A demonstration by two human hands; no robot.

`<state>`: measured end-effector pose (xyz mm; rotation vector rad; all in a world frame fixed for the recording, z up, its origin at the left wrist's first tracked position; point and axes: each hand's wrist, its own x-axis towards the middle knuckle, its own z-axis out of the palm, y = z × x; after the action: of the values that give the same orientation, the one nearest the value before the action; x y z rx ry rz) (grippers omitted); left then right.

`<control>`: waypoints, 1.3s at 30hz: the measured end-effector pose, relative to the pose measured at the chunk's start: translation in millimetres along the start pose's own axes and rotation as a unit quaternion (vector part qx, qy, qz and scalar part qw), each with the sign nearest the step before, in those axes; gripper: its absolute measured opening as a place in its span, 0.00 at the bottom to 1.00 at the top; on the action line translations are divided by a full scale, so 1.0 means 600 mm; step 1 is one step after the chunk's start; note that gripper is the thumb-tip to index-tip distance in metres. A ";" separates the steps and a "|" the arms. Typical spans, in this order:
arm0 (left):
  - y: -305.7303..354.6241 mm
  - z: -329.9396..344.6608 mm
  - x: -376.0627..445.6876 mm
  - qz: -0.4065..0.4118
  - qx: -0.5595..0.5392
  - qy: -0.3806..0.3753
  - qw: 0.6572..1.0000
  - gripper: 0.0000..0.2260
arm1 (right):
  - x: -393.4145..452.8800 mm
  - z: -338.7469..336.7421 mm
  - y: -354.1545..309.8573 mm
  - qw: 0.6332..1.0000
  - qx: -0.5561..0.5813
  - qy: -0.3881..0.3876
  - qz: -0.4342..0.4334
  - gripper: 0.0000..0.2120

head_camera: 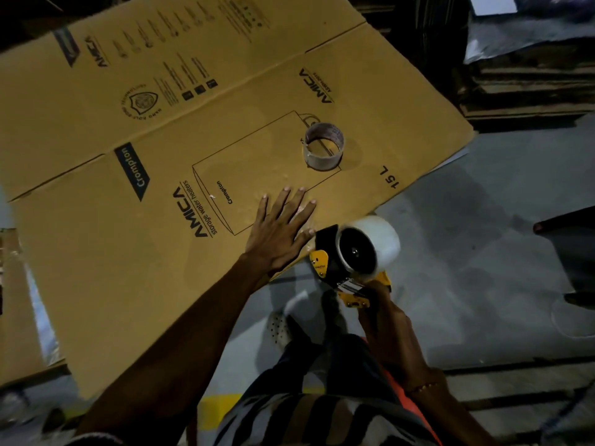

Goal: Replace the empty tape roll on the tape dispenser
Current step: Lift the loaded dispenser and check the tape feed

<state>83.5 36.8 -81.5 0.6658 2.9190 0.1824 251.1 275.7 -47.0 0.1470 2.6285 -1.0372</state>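
Note:
A yellow and black tape dispenser (335,268) carries a full roll of clear tape (378,244) on its hub, at the near edge of a flattened cardboard box (128,252). My right hand (386,320) grips the dispenser's handle from below. My left hand (280,226) lies flat on the cardboard with fingers spread, just left of the dispenser. The empty cardboard tape core (323,146) stands on end further up the cardboard, apart from both hands.
The box lies on a grey floor (467,284). Stacks of flat cardboard (531,75) sit at the upper right. Another cardboard piece (16,300) is at the left edge. My foot in a sandal (280,326) is below the dispenser. A dark object (566,230) juts in at right.

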 end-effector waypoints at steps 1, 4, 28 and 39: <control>0.003 0.001 0.001 -0.002 0.001 -0.001 1.000 0.27 | 0.008 0.016 0.035 0.997 -0.036 -0.045 0.054 0.21; 0.003 -0.001 0.000 -0.007 -0.013 -0.008 1.000 0.27 | 0.009 0.049 0.158 0.959 0.054 -0.127 0.249 0.41; 0.067 -0.102 -0.023 -0.078 -0.420 -0.034 0.904 0.14 | -0.042 -0.159 -0.007 0.773 0.543 -0.245 0.219 0.21; 0.074 -0.200 -0.005 -0.209 -0.692 -0.134 0.678 0.12 | 0.016 -0.180 -0.090 0.804 0.527 -0.241 0.134 0.22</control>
<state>85.1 64.8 43.4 -0.2426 1.6949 1.7366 204.2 309.3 59.6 0.4079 1.2917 -1.9689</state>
